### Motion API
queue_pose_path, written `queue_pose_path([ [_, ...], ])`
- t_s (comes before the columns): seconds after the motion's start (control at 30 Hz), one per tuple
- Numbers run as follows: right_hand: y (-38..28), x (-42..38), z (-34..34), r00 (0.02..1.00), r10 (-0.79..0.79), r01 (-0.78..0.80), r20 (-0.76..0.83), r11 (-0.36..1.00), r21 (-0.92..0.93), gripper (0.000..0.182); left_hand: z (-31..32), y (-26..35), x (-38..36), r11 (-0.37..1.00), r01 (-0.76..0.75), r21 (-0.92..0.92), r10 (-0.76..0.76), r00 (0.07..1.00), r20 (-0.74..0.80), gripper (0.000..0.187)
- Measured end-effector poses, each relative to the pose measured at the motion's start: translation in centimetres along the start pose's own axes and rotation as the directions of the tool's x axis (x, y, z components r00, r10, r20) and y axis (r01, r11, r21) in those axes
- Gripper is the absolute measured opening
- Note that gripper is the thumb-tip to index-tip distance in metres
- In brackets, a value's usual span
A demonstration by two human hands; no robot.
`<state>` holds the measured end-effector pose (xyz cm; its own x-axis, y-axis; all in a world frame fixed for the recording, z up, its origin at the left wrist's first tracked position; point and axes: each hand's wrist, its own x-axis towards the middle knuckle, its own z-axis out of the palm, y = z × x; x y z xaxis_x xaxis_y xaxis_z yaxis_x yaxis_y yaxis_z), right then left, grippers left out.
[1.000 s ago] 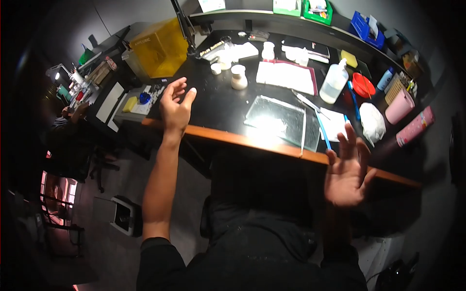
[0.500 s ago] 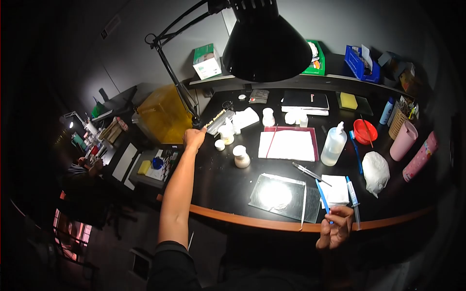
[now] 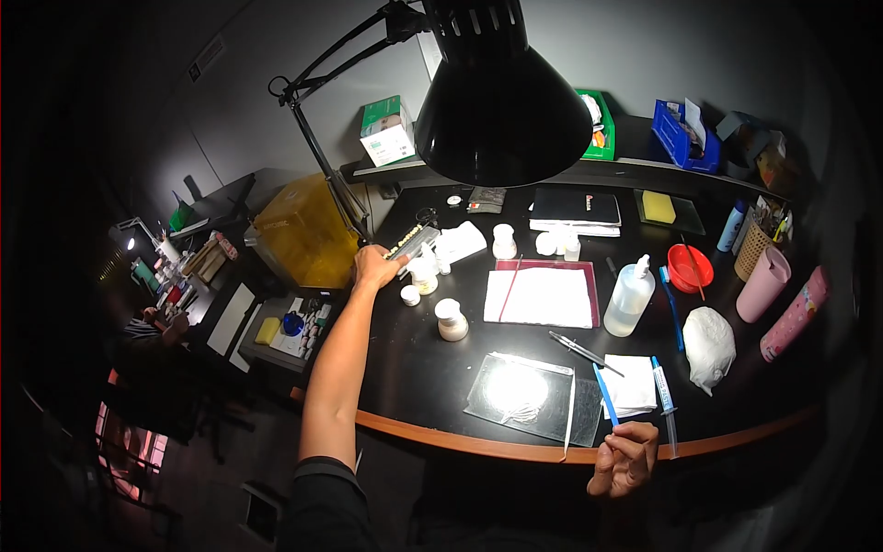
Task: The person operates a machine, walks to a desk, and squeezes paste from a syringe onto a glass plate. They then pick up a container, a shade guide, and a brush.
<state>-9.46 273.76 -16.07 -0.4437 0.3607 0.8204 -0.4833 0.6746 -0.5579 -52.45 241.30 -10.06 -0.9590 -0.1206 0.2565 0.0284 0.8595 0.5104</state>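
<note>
My left hand point(image 3: 375, 268) reaches to the far left of the desk, with its fingers at the near end of a long case point(image 3: 411, 247) holding a row of small yellowish pieces. Small white jars point(image 3: 424, 276) stand just right of it. My right hand point(image 3: 625, 459) pinches a thin blue stick point(image 3: 606, 396) upright at the front edge. Beside that stick lie white folded tissues point(image 3: 631, 385) and a syringe point(image 3: 664, 396). A glass slab point(image 3: 521, 397) reflects the lamp, left of my right hand.
A black lamp point(image 3: 501, 110) hangs over the desk. A squeeze bottle point(image 3: 630, 296), a red bowl point(image 3: 690, 268) and a white wrapped bundle point(image 3: 710, 350) stand on the right. White paper point(image 3: 541, 294) lies mid-desk. An amber box point(image 3: 308, 235) is at the left.
The view has tilted up a little, so the desk sits lower. My left hand has moved slightly right, onto the end of the case. My right hand still holds the blue stick.
</note>
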Motion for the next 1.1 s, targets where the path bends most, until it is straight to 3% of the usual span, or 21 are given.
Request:
queue_pose_path([
  [0.17, 0.2, 0.0, 0.3, 0.999, -0.035, 0.034, -0.028, 0.999, -0.024, 0.020, 0.6, -0.3, 1.7, 0.994, 0.057, -0.095, -0.050, 0.996, 0.072, 0.067],
  [0.27, 0.6, -0.1, 0.5, 0.997, -0.062, 0.063, -0.044, 0.998, 0.010, 0.019, 1.1, -0.8, 1.8, 0.995, -0.076, -0.060, 0.076, 0.997, 0.005, 0.062],
  [0.47, 0.7, 0.0, 0.5, 0.996, -0.084, 0.084, -0.005, 0.996, 0.009, 0.018, 2.9, -3.8, 3.1, 0.954, -0.116, -0.276, 0.118, 0.993, -0.010, 0.045],
  [0.57, 0.2, -0.2, 0.4, 1.000, 0.017, -0.018, 0.020, 1.000, 0.022, 0.018, 2.1, -4.2, 2.2, 0.849, 0.071, -0.524, 0.017, 0.987, 0.162, 0.040],
  [0.8, -0.5, 0.6, 0.6, 0.998, 0.049, -0.053, 0.047, 0.996, 0.075, 0.014, 0.6, -6.8, 0.1, 0.741, 0.108, -0.662, -0.045, 0.993, 0.112, 0.037],
  [0.9, -1.3, 1.4, 0.7, 0.989, 0.127, -0.136, 0.076, 0.983, 0.124, 0.014, -0.9, -8.4, -0.9, 0.681, 0.133, -0.720, -0.059, 0.990, 0.127, 0.040],
  [1.03, -3.8, 3.1, 2.9, 0.966, 0.133, -0.207, 0.223, 0.912, 0.354, 0.012, -4.2, -9.5, -3.7, 0.602, 0.042, -0.798, 0.038, 0.996, 0.082, 0.039],
  [1.07, -3.7, 3.2, 3.7, 0.954, 0.027, -0.139, 0.299, 0.922, 0.360, 0.011, -5.2, -8.9, -5.0, 0.594, 0.030, -0.804, 0.036, 0.997, 0.064, 0.038],
  [1.1, -4.6, 3.8, 4.4, 0.908, 0.055, -0.229, 0.414, 0.896, 0.382, 0.009, -6.3, -8.4, -6.2, 0.586, 0.016, -0.810, 0.034, 0.998, 0.045, 0.037],
])
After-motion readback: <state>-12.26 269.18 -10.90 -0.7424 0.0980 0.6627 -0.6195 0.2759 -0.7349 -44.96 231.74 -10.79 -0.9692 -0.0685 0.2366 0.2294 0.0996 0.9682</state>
